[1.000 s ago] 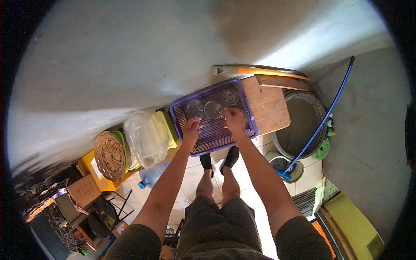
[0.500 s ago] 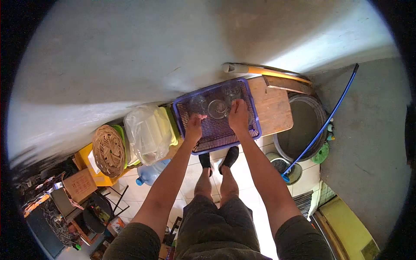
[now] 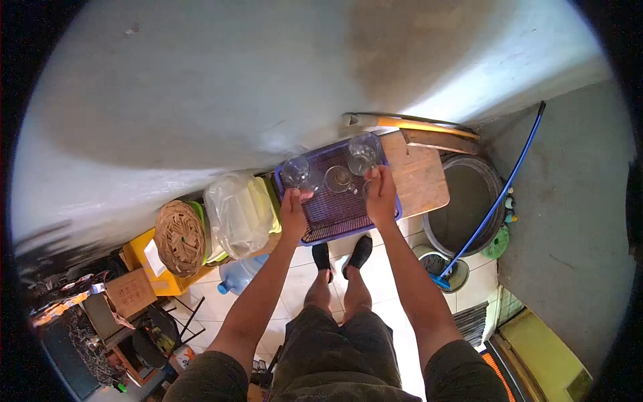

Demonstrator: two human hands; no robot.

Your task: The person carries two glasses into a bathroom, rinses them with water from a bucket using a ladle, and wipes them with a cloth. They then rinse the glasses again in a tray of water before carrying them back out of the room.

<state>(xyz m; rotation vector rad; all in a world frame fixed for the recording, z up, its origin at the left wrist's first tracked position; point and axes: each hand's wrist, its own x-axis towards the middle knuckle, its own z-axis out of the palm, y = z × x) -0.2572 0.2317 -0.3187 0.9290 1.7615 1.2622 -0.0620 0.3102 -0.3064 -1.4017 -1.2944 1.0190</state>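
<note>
A purple plastic basket (image 3: 335,231) sits on a wooden bench in front of me. Over its left part, my left hand (image 3: 293,216) is closed on a clear glass mug (image 3: 295,171), apparently by the handle, though the grip is partly hidden. My right hand (image 3: 381,197) grips another clear glass mug (image 3: 364,151) above the back right corner of the basket. Between the two, a third glass mug (image 3: 338,178) rests in the basket with its handle pointing right.
Right of the basket lies the bare wooden bench top (image 3: 420,177). A large round tub (image 3: 434,221) stands beyond it, crossed by a blue-handled pole (image 3: 499,201). To the left are plastic-wrapped containers (image 3: 238,214), a woven basket (image 3: 179,238) and a water jug (image 3: 241,273).
Both hands have risen and moved slightly apart, lifting the left and right mugs up from the basket. The middle mug stays in the basket.
</note>
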